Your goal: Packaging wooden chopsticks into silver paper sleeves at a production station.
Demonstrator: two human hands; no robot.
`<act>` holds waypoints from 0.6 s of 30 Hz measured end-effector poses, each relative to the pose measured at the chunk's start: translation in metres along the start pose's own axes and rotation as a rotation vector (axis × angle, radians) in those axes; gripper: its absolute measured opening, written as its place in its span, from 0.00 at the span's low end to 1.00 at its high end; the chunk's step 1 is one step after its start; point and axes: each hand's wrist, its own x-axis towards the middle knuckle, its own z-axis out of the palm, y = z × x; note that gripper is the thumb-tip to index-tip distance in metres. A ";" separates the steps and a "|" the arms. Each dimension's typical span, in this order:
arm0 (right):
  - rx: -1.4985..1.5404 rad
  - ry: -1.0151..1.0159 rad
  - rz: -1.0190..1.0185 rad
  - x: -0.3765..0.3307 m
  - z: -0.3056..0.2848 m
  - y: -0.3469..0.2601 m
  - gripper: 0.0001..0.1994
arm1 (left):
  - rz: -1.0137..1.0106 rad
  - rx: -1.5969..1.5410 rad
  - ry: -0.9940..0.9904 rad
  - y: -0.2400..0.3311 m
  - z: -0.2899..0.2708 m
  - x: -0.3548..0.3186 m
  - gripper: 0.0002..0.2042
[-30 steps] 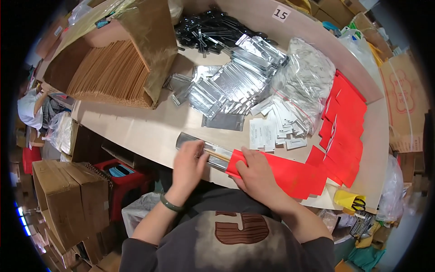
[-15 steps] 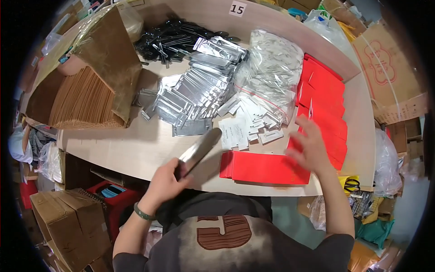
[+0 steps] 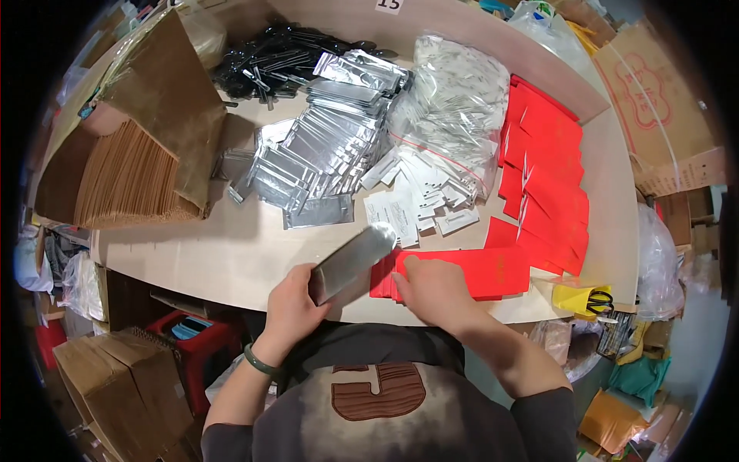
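Observation:
My left hand (image 3: 294, 309) grips a long, flat, shiny silver piece (image 3: 356, 263) with a rounded far end; its exact kind is unclear. My right hand (image 3: 439, 291) is at the left end of a stack of red paper envelopes (image 3: 493, 271) at the table's near edge, thumb and fingers closed on the top one. The silver piece's tip lies close to that end of the stack. Beyond my hands lie small white packets (image 3: 391, 212) and a spread of silver foil packets (image 3: 319, 154).
An open cardboard box (image 3: 177, 92) of brown card pieces stands at left. Clear-wrapped black utensils (image 3: 269, 61) are piled at the back, beside a clear bag of white packets (image 3: 454, 100). More red envelopes (image 3: 550, 169) overlap at right, against the table's raised border (image 3: 600, 100).
My right hand has moved left and down from above the red envelopes to the left end of the near stack. The silver piece has turned, showing its broad face.

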 end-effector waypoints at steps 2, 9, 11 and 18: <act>0.142 0.060 -0.041 0.002 0.004 0.000 0.14 | 0.068 -0.015 -0.014 0.005 -0.001 -0.006 0.29; 0.328 0.023 -0.252 0.016 0.029 -0.048 0.11 | 0.277 0.234 -0.283 0.010 -0.030 0.012 0.29; 0.339 -0.148 -0.344 0.020 -0.004 -0.049 0.10 | 0.321 0.194 -0.230 0.015 -0.035 0.016 0.32; 0.013 0.342 -0.211 0.044 -0.021 0.134 0.07 | 0.346 0.064 0.002 -0.021 -0.055 0.018 0.34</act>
